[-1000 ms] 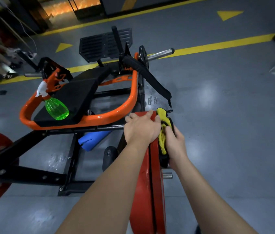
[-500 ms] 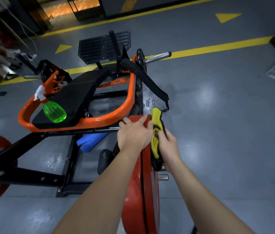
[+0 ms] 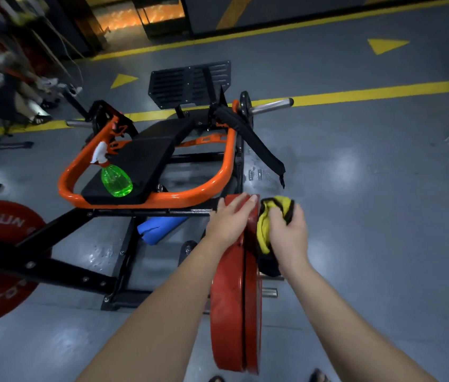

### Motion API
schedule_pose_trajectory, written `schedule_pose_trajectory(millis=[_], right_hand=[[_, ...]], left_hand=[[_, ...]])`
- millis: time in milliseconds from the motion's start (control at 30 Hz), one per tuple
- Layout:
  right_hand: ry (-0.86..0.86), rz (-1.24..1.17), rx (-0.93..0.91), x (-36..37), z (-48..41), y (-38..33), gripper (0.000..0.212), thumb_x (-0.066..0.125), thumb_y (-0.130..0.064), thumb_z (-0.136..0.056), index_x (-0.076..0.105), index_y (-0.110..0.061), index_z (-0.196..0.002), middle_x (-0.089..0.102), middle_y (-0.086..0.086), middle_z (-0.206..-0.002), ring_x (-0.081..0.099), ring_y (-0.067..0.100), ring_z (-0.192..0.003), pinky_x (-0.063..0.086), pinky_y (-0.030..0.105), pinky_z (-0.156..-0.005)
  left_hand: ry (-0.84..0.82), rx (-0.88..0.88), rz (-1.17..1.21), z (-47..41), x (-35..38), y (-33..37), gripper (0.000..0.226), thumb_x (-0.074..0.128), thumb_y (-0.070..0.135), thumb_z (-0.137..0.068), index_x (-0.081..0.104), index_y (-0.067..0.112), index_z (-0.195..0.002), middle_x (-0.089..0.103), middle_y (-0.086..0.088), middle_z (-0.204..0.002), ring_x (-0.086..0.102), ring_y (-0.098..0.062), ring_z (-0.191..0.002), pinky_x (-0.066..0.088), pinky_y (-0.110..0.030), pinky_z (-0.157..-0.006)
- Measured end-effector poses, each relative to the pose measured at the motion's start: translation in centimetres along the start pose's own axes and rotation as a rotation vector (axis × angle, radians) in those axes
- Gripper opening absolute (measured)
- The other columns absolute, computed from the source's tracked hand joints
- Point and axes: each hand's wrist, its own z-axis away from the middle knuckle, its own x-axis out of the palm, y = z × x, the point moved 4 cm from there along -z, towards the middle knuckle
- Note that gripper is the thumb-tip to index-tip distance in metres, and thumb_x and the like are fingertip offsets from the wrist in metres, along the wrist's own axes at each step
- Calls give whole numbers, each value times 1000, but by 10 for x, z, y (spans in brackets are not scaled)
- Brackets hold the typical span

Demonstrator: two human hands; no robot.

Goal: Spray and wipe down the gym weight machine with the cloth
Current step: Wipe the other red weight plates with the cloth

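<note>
Against the red weight plates (image 3: pixel 234 312), the right hand (image 3: pixel 289 238) clutches the cloth (image 3: pixel 266 224) (left hand (image 3: pixel 230 220) rests flat-fingered on top).

Counted from where I stand: 2 hands, my left hand (image 3: pixel 227 223) and right hand (image 3: pixel 290 238); 1 cloth (image 3: pixel 266 224); 1 spray bottle (image 3: pixel 115 180); 3 red weight plates (image 3: pixel 231 299), two side by side, one (image 3: pixel 2 296) apart at left; 1 blue foam roll (image 3: pixel 160 228); 2 yellow floor arrows (image 3: pixel 123 79); 1 footplate (image 3: pixel 187 84).

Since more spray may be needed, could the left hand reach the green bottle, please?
Probably yes: the left hand holds nothing, and only the low orange frame lies before the green bottle.
</note>
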Motion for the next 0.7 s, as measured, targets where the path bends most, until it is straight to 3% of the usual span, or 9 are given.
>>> schedule_pose_trajectory(millis=[100,200,300,400,467,533,600,633,700], right_hand=[[-96,93,-158,19,0,-61,24,65,-34,-90,53,-21,-107,67,-3,-91,63,22,-89,50,40,-85],[-306,278,-300,61,15,-99,24,63,-35,-93,53,-23,-112,68,-2,-101,61,20,-95,45,34,-84],[-566,277,-110,119,40,-98,29,56,-46,-96,58,-23,-113,67,1,-113,60,21,-109,46,37,-100],[-710,264,102,179,51,-88,45,44,-54,-96,69,-22,-117,67,-1,-121,59,21,-116,42,42,-110],[-705,402,11,212,42,-85,42,40,-44,-100,73,-18,-100,66,4,-109,58,24,-108,43,37,-100],[-537,458,-94,239,25,-81,40,46,-40,-94,64,-14,-71,67,5,-80,62,28,-85,49,36,-81],[-416,434,-137,268,14,-72,32,54,-39,-91,67,-11,-83,69,0,-78,66,26,-86,52,36,-81],[-410,437,-148,283,12,-67,26,61,-38,-93,65,-13,-97,68,-3,-89,65,23,-94,50,34,-85],[-473,463,-177,330,9,-51,48,71,-40,-92,54,-15,-129,63,0,-123,59,20,-117,45,31,-99]], left_hand=[[-15,9,568,21,-30,-9,53,49,65,-98,54,37,-142,54,16,-147,47,-6,-138,27,-38,-124],[-11,38,782,42,-63,-14,58,53,69,-90,58,37,-139,64,10,-138,58,-12,-131,38,-44,-118],[-59,-10,1048,52,-89,-24,76,58,71,-86,59,19,-141,69,-10,-131,67,-22,-119,49,-45,-108],[-106,-87,1273,49,-125,-51,54,59,55,-91,71,12,-121,72,-15,-120,73,-27,-102,57,-40,-91],[16,-103,1288,33,-152,-89,46,65,34,-94,63,5,-128,68,-21,-122,70,-32,-101,60,-40,-86],[168,-124,1219,14,-183,-132,43,65,19,-94,57,2,-133,65,-25,-119,67,-35,-99,61,-40,-79],[234,-134,1199,3,-216,-171,46,65,18,-90,57,1,-133,65,-24,-113,65,-33,-95,59,-35,-72],[252,-140,1191,-1,-230,-185,51,67,21,-85,59,1,-131,66,-23,-112,65,-33,-94,57,-34,-73],[266,-145,1182,-10,-264,-214,57,69,26,-78,62,-2,-127,68,-22,-112,68,-31,-92,56,-35,-78]])
